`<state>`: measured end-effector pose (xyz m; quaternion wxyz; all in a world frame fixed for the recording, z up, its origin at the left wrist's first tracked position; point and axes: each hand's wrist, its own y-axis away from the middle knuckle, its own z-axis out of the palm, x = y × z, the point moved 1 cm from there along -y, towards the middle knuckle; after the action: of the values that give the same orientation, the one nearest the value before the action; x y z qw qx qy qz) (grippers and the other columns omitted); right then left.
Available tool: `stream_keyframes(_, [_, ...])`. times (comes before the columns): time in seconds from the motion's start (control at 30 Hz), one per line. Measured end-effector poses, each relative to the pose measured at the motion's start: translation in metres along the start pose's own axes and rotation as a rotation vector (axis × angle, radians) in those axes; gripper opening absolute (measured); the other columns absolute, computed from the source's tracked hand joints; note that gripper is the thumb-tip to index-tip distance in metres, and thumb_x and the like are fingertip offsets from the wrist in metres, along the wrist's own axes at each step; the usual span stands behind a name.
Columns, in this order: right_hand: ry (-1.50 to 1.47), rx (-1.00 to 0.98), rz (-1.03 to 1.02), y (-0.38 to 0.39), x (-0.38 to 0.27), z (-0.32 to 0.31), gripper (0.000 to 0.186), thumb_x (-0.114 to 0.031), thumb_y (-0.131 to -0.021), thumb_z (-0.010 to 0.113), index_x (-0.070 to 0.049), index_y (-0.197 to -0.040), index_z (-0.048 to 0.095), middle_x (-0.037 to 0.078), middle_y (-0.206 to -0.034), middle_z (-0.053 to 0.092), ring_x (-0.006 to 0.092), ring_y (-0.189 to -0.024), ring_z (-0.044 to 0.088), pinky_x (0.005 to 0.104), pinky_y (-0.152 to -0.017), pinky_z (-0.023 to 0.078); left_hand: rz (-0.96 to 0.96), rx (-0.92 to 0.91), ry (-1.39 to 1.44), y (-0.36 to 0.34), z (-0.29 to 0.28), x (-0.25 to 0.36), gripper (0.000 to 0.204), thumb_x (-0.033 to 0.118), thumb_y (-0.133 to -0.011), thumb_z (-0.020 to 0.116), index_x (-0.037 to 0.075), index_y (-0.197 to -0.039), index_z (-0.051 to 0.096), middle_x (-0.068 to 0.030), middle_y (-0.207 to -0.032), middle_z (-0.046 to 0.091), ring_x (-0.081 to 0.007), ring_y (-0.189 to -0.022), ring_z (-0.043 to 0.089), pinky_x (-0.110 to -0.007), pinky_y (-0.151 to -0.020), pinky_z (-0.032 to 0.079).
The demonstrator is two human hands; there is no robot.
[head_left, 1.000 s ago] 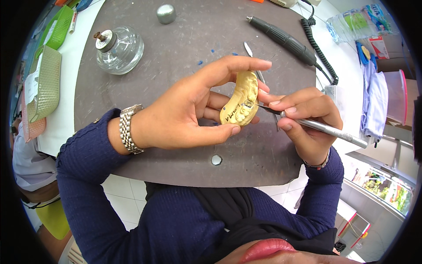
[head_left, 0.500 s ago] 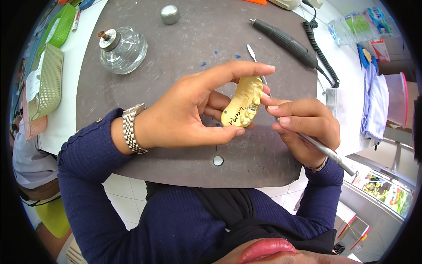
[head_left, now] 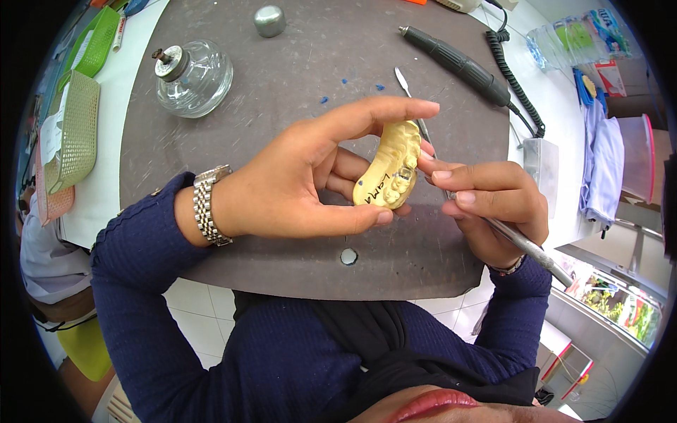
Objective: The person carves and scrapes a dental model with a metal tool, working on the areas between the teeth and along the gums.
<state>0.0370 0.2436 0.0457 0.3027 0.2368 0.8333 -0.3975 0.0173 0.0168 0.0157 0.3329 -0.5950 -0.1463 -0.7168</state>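
Note:
A yellow plaster dental cast (head_left: 381, 169) with a row of teeth and dark handwriting is in my left hand (head_left: 296, 180). The thumb grips its near end and the index finger stretches along its far end; the other fingers pass behind it. One tooth carries a small dark grey patch. My right hand (head_left: 504, 201) pinches a thin metal carving tool (head_left: 518, 240) like a pen, close beside the toothed side. The tool's thick knurled handle points toward the lower right, while its slim shaft runs up past the cast to a flat, leaf-shaped tip.
A glass spirit burner (head_left: 194, 79) stands far left on the dark mat (head_left: 282, 275), near a metal cap (head_left: 269, 21). A black handpiece (head_left: 458, 65) with a coiled cord lies far right. Blue crumbs (head_left: 380, 87) dot the mat. Baskets (head_left: 76, 134) line the left; a plastic bottle (head_left: 582, 39) lies right.
The cast has tilted slightly in my left hand and shifted a little toward me. My right hand and the carving tool have moved slightly to the right and down.

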Motion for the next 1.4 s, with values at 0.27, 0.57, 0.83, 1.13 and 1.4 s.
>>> stream_keyframes(0.27, [0.03, -0.034, -0.016, -0.004, -0.002, -0.003, 0.032, 0.011, -0.073, 0.073, -0.002, -0.099, 0.058, 0.016, -0.104, 0.067, 0.0292, -0.101, 0.068, 0.0324, -0.083, 0.059, 0.033, -0.003, -0.07, -0.001, -0.002, 0.001, 0.082, -0.007, -0.079, 0.066, 0.003, -0.148, 0.023, -0.0198, -0.132, 0.048, -0.0248, -0.115, 0.058, -0.035, -0.094, 0.054])
stream_keyframes(0.57, [0.001, -0.02, 0.013, -0.003, 0.001, -0.003, 0.031, 0.013, -0.071, 0.072, -0.002, -0.097, 0.063, 0.015, -0.104, 0.066, 0.0277, -0.098, 0.068, 0.032, -0.084, 0.058, 0.024, -0.004, -0.089, 0.0, -0.002, 0.0, 0.083, -0.01, -0.079, 0.065, 0.003, -0.148, 0.022, -0.0194, -0.133, 0.046, -0.0242, -0.114, 0.059, -0.034, -0.094, 0.054])
stream_keyframes(0.83, [0.089, -0.039, 0.011, -0.006, 0.0, -0.003, 0.033, 0.011, -0.071, 0.074, -0.004, -0.098, 0.064, 0.014, -0.102, 0.068, 0.0249, -0.093, 0.069, 0.0312, -0.078, 0.059, -0.018, 0.007, -0.047, 0.0, -0.003, 0.001, 0.083, -0.011, -0.079, 0.063, 0.004, -0.149, 0.021, -0.0187, -0.134, 0.045, -0.0235, -0.112, 0.06, -0.033, -0.094, 0.054])
stream_keyframes(1.13, [-0.275, 0.126, 0.177, 0.001, 0.005, 0.003, 0.025, 0.005, -0.077, 0.074, -0.005, -0.094, 0.058, 0.015, -0.099, 0.069, 0.0241, -0.089, 0.069, 0.0323, -0.076, 0.056, -0.001, 0.009, -0.029, 0.001, -0.002, -0.001, 0.074, -0.01, -0.08, 0.065, 0.004, -0.142, 0.028, -0.0194, -0.134, 0.044, -0.0261, -0.113, 0.06, -0.034, -0.094, 0.054])
stream_keyframes(1.4, [-0.16, 0.09, 0.119, 0.0, 0.001, 0.001, 0.027, 0.006, -0.076, 0.074, -0.004, -0.095, 0.058, 0.015, -0.096, 0.067, 0.0259, -0.091, 0.07, 0.0328, -0.077, 0.058, 0.108, 0.018, -0.152, -0.001, -0.003, -0.003, 0.069, -0.008, -0.079, 0.067, 0.005, -0.137, 0.032, -0.0207, -0.133, 0.047, -0.0254, -0.116, 0.058, -0.036, -0.096, 0.053])
